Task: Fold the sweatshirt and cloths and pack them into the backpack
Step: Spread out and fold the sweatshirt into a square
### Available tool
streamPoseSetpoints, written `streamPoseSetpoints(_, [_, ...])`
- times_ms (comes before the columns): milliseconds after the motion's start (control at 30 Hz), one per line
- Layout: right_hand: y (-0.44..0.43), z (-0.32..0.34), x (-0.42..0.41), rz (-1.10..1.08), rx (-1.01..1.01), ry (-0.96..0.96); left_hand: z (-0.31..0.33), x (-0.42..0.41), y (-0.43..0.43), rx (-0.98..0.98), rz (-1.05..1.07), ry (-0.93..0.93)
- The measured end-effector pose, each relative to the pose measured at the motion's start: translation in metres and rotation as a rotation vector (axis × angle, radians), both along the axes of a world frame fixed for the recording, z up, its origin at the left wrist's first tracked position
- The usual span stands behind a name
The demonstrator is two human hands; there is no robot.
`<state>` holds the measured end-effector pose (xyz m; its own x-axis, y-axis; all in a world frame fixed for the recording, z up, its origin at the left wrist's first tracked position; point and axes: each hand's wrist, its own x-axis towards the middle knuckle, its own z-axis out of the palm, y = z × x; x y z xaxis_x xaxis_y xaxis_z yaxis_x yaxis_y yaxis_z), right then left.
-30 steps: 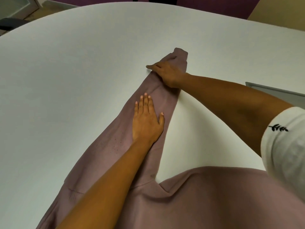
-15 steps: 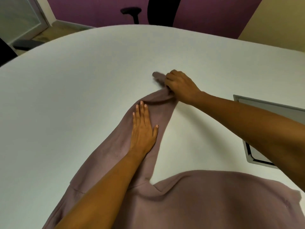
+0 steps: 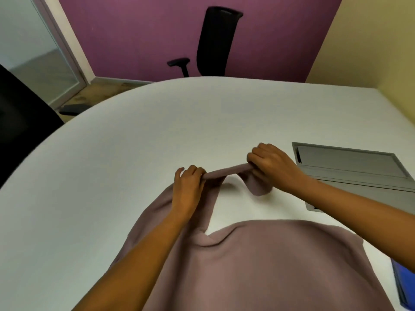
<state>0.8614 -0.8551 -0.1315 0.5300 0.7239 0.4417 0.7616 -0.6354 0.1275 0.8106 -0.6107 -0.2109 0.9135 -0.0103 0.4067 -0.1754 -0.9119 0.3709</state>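
On white table (image 3: 134, 153), sweatshirt (image 3: 269, 265); beyond, chair (image 3: 215, 41), perhaps door (image 3: 45, 63).

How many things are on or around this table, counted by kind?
Hands: 2, left hand and right hand
Garments: 1, sweatshirt
Black chairs: 2, far chair and left chair
Grey table hatch: 1
Blue item, cut off by the frame: 1
Total: 7

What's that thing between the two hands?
A stretch of the sleeve. The left hand and right hand each grip it, holding it just above the table. The head view shows it.
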Motion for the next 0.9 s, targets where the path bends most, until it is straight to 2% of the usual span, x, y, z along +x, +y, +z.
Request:
streamPoseSetpoints(167, [-0.029, 0.011, -0.052, -0.04, -0.019, 0.123, 0.039, -0.04, 0.0, -0.097, -0.108, 0.006])
streamPoseSetpoints(267, [-0.045, 0.006, -0.09, -0.087, 0.046, 0.247, 0.049, -0.069, -0.001, -0.098, -0.168, -0.056])
streamPoseSetpoints(400, [-0.067, -0.014, -0.142, -0.169, 0.116, 0.343, 0.053, -0.117, 0.001, -0.025, -0.302, -0.084])
streamPoseSetpoints(500, [-0.093, -0.032, -0.175, -0.249, 0.148, 0.42, 0.045, -0.15, 0.002, 0.118, -0.36, -0.092])
streamPoseSetpoints(633, [-0.121, -0.031, -0.215, -0.352, 0.176, 0.363, 0.031, -0.186, -0.004, 0.2, -0.426, -0.133])
streamPoseSetpoints(767, [-0.138, -0.031, -0.259, -0.352, 0.134, 0.243, 0.008, -0.221, -0.028, 0.209, -0.487, -0.042])
streamPoseSetpoints(900, [-0.169, -0.073, -0.301, -0.341, -0.002, 0.46, -0.015, -0.239, -0.039, 0.245, -0.556, 0.08])
